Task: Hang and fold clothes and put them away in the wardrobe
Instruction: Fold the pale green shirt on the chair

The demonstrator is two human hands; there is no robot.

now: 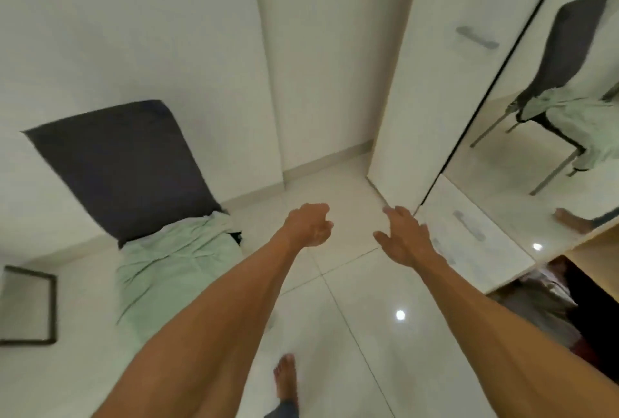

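Note:
A pale green garment [174, 270] lies draped over the seat of a dark grey chair [124, 166] at the left. My left hand [310, 225] hangs in the air to the right of the chair, fingers loosely curled, holding nothing. My right hand [403, 238] is stretched forward with spread fingers, empty, just short of the white wardrobe door's [432, 82] lower corner. The wardrobe's open lower compartment [549, 303] at the right shows some clothes inside, blurred.
A mirrored door [549, 156] at the right reflects the chair and garment. White drawer fronts with grey handles [469, 226] sit beneath it. A dark-framed panel [30, 307] lies on the glossy tile floor at far left. My bare foot [286, 380] is below.

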